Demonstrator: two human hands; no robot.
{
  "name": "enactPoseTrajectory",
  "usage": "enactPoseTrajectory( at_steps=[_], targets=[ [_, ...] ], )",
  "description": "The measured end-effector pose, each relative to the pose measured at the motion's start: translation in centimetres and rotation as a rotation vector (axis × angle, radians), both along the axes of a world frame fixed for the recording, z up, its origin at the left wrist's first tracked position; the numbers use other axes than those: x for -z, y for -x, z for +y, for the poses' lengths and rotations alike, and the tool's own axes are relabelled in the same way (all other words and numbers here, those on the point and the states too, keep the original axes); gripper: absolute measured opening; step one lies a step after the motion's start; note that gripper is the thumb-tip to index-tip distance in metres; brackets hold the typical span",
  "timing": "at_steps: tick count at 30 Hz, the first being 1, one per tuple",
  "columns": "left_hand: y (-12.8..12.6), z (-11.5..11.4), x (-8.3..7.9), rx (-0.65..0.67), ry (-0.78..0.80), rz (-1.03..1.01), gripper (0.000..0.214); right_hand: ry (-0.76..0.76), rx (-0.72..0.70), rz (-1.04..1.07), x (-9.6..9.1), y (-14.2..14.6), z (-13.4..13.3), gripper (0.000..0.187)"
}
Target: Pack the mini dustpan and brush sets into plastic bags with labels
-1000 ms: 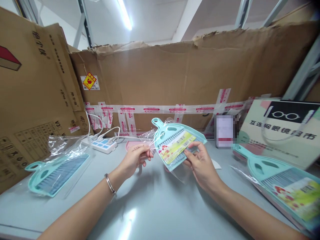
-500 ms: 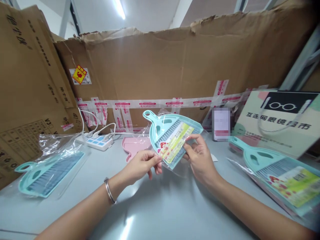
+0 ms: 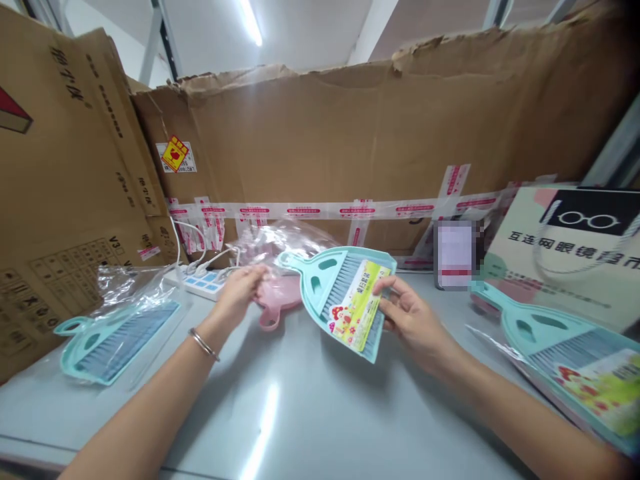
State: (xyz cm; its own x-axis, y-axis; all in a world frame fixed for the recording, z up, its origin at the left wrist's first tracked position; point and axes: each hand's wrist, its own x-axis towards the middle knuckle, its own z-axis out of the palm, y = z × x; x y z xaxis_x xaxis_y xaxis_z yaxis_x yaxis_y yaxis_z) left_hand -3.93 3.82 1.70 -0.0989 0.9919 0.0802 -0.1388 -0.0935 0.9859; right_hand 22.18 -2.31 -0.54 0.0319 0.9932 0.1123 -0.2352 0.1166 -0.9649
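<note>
One dustpan set (image 3: 345,293) is out of its wrap, held above mid-surface (image 3: 300,413) by R hand (image 3: 410,320), fingers pinching its label end. L hand (image 3: 240,287) grips the empty bag (image 3: 285,240) by a pink pan (image 3: 280,297). Two others are bagged: left-edge set (image 3: 115,333) & right-edge set (image 3: 565,347).

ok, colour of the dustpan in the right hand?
Teal dustpan, with a yellow-green floral label; head view.
</note>
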Motion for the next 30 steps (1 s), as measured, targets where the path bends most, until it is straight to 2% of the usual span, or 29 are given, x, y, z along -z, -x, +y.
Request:
enactPoseTrajectory(
  at_steps=[2, 3, 5, 7, 8, 10, 13, 16, 18, 21, 24, 27, 30],
  targets=[
    [2.9, 1.3, -0.8, -0.263, 0.023, -0.243, 0.005, -0.018, 0.049, -0.006, -0.2, -0.9, 0.4, 0.036],
    [4.5, 1.9, -1.1, -0.341, 0.036, -0.293, 0.009, -0.031, 0.082, -0.005, -0.3, -1.4, 0.6, 0.037],
    [7.2, 2.7, -1.5, -0.435, 0.061, -0.356, 0.018, -0.056, 0.13, -0.002, -0.4, -2.2, 1.1, 0.038],
    [8.7, 3.0, -1.6, -0.472, 0.098, -0.398, 0.017, -0.063, 0.145, 0.008, -0.3, -2.6, 1.4, 0.038],
    [8.8, 3.0, -1.6, -0.454, 0.131, -0.416, 0.012, -0.06, 0.145, 0.013, -0.3, -2.7, 1.5, 0.037],
    [7.7, 2.4, -1.5, -0.336, 0.215, -0.443, 0.006, -0.047, 0.136, 0.017, -0.1, -2.6, 1.5, 0.036],
    [4.2, 0.8, -1.4, -0.01, 0.313, -0.35, 0.017, -0.023, 0.107, 0.021, 0.1, -2.4, 1.4, 0.035],
    [0.6, -1.2, -1.0, 0.473, 0.406, -0.037, 0.03, 0.011, 0.02, 0.038, 0.3, -2.0, 1.1, 0.037],
    [-1.0, -2.2, -0.5, 0.61, 0.294, 0.027, 0.043, 0.046, -0.091, 0.031, 0.4, -1.6, 0.8, 0.04],
    [-2.4, -2.9, 0.6, 0.655, 0.107, -0.072, 0.056, 0.091, -0.236, -0.004, 0.8, -0.7, 0.3, 0.041],
    [-3.0, -2.8, 1.5, 0.6, 0.043, -0.164, 0.057, 0.129, -0.245, -0.014, 1.2, -0.5, 0.6, 0.035],
    [-2.9, -2.3, 1.7, 0.517, 0.002, -0.191, 0.056, 0.134, -0.137, -0.063, 1.7, -2.2, 2.0, 0.031],
    [-2.3, -1.9, 1.5, 0.452, -0.022, -0.138, 0.053, 0.051, 0.125, -0.309, 2.0, -4.7, 3.6, 0.034]
  ],
)
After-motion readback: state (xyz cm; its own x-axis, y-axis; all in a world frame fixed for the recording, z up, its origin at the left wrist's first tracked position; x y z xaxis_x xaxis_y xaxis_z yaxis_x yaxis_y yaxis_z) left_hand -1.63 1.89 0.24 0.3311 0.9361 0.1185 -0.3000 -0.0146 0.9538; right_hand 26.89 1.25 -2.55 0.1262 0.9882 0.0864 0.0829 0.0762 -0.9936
